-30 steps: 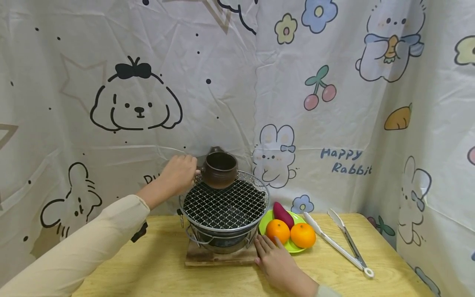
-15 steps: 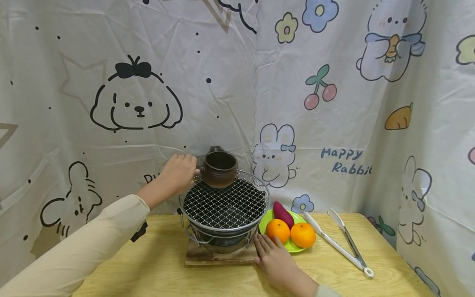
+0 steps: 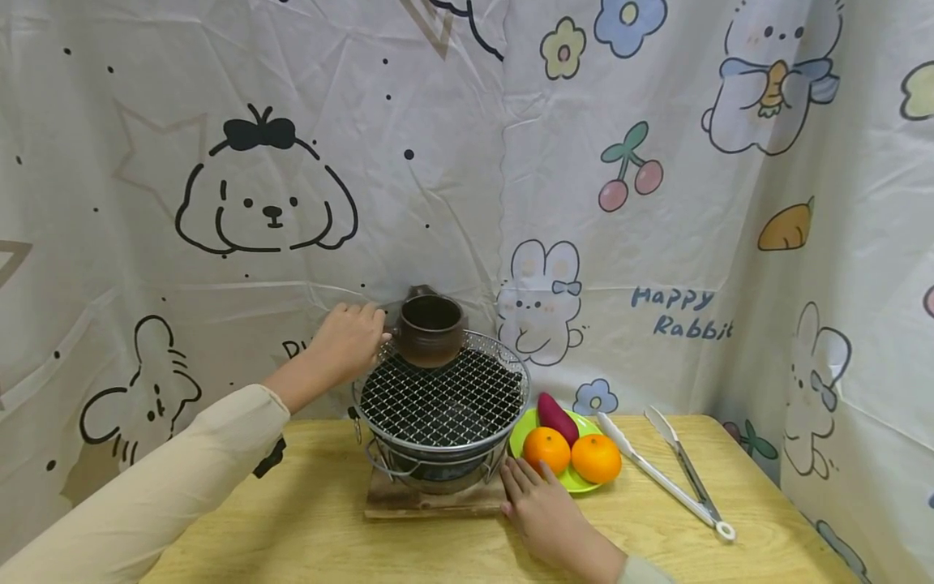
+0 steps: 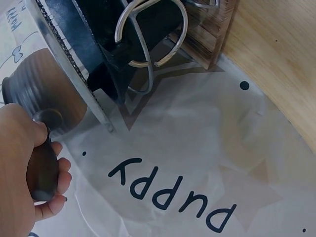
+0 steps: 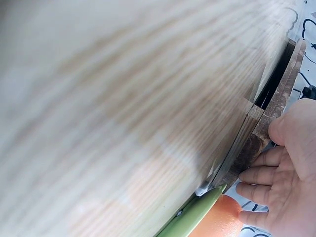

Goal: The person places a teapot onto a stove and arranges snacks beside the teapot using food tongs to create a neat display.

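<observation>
1. Grips, with the left hand [image 3: 350,341], the short, rounded, dark-brown handle [image 4: 43,175] of a round dark-brown ceramic pot [image 3: 430,337]; shows, in the left wrist view, with fingers curled round the handle.
2. Locates the pot at the rear left of a round silver wire-mesh grate [image 3: 445,405], mouth upward. Cannot tell from the views whether the base touches the mesh.
3. Supports the grate on a black bowl-shaped brazier [image 3: 441,468], set on a flat brown wooden board [image 3: 394,503].
4. Lays the right hand [image 3: 547,515] at the right end of the board, with straight, slightly spread fingers; appears to touch the board's edge at the fingertips, near the plate.
5. Finds, just right of the brazier, a round light-green plate [image 3: 584,487] bearing two round oranges [image 3: 546,451] side by side, with an elongated purple sweet potato [image 3: 557,417] behind them.
6. Records, right of the plate, a pair of silver-and-white tongs [image 3: 660,475] lying with arms apart in a V, white ring end toward the front.
7. Stands all on a pale wood-grain bench [image 3: 306,535], before a white cloth [image 3: 409,105] printed with cartoon animals, fruit and flowers.
</observation>
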### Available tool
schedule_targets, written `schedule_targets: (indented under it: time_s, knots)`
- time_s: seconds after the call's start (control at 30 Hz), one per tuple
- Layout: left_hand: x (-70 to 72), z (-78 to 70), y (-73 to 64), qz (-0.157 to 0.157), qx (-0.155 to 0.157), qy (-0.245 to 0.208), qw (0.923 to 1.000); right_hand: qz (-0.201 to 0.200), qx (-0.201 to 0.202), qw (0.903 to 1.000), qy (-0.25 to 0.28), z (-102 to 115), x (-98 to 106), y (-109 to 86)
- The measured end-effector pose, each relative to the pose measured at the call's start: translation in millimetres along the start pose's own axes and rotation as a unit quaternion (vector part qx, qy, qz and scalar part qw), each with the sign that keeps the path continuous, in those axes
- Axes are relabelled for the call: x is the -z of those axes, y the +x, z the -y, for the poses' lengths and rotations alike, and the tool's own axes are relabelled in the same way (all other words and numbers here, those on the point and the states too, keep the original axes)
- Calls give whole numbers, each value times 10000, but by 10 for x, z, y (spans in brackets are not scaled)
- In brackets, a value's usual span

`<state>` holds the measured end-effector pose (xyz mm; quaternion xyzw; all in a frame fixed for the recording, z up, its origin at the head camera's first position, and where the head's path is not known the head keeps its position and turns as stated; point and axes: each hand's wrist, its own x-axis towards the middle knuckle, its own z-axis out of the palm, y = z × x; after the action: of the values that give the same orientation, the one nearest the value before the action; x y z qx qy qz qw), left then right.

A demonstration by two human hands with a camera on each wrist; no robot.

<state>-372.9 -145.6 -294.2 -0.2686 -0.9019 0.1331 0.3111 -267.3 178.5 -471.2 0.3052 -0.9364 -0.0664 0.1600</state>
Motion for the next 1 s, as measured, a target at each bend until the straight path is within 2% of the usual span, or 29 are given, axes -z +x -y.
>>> schedule_targets:
  time_s: [0.13, 0.33, 1.0]
  knots:
    - [-17, 6, -24, 31, 21, -36, 10000, 70, -1, 10000, 27, 3, 7, 0]
    - [-34, 5, -48, -141, -27, -50, 9999, 128, -9, 9999, 15, 5, 8, -3]
    - [-59, 27, -50, -290, -293, 335, 9986, -78, 68, 9999, -109, -8, 6, 6]
